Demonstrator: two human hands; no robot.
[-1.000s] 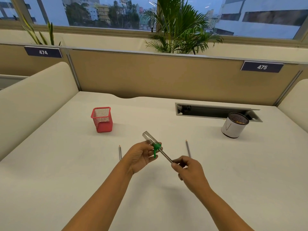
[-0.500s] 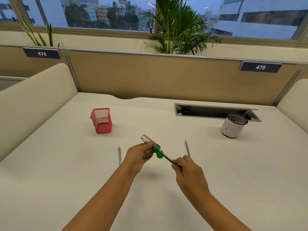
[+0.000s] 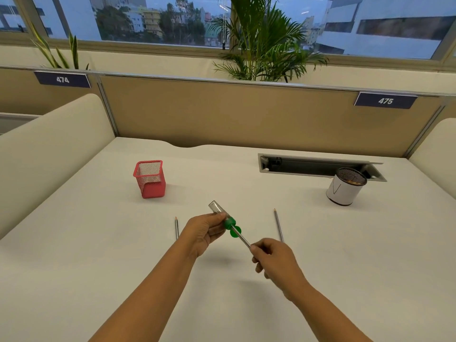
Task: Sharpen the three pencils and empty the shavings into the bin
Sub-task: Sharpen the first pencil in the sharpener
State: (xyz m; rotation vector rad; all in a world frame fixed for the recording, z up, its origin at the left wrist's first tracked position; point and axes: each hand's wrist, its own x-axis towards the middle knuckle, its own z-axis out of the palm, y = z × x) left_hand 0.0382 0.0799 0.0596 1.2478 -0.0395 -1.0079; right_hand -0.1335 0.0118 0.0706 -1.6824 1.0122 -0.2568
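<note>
- While both hands work above the white desk (image 3: 74,267), a red mesh pen holder (image 3: 149,179) stands left of centre, apart from everything else.
- Just below it, a pencil (image 3: 176,228) lies flat, close beside the left wrist.
- At centre frame the left hand (image 3: 204,233) curls round a clear tube sharpener (image 3: 218,209) with a green cap (image 3: 230,224), tilted toward the upper left.
- Lower right of that cap, the right hand (image 3: 274,259) pinches a second pencil (image 3: 243,239), its far end set in the green cap.
- Right of centre, a third pencil (image 3: 278,224) lies flat, its near end hidden behind the right hand.
- Toward the right edge, a white cylindrical bin (image 3: 345,187) stands before a cable slot (image 3: 318,166).
</note>
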